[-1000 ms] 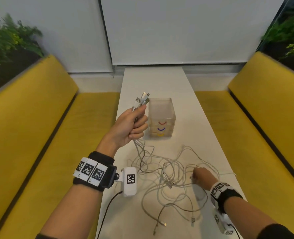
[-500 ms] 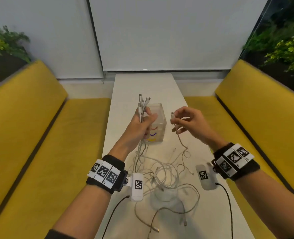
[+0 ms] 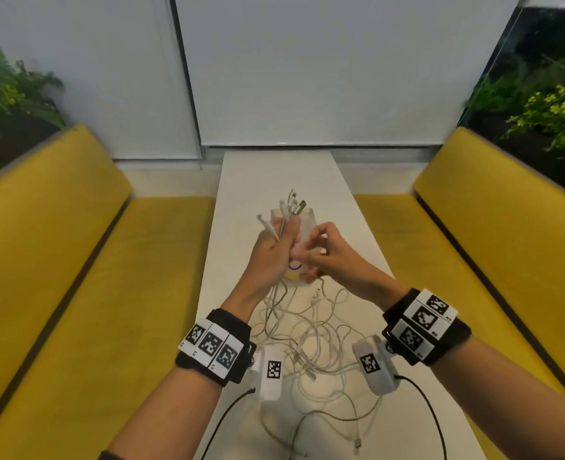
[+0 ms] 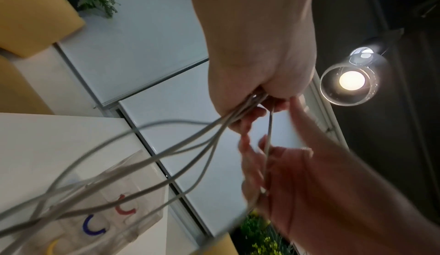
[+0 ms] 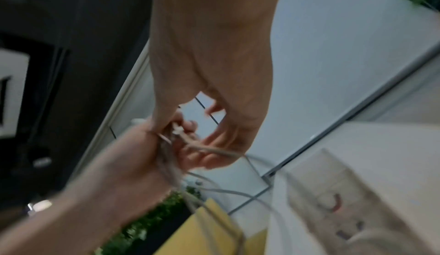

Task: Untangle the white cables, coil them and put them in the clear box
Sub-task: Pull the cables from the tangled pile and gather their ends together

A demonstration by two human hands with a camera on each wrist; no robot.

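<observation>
Yellow benches flanked the white table (image 3: pixel 276 174) where, just before the clear box (image 3: pixel 308 218), your left hand (image 3: pixel 272 252) clenched the white cables' (image 3: pixel 302 333) plug ends and your right hand (image 3: pixel 324 255) pinched one more, best fed gently alongside them.

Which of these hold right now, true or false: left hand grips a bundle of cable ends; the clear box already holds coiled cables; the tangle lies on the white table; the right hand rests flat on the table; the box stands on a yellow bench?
1. The left hand grips a bundle of cable ends: true.
2. The clear box holds coiled cables: false, no coil shows inside.
3. The tangle lies on the white table: true.
4. The right hand rests flat on the table: false, it is raised beside the left hand, pinching a cable.
5. The box stands on a yellow bench: false, on the table.
</observation>
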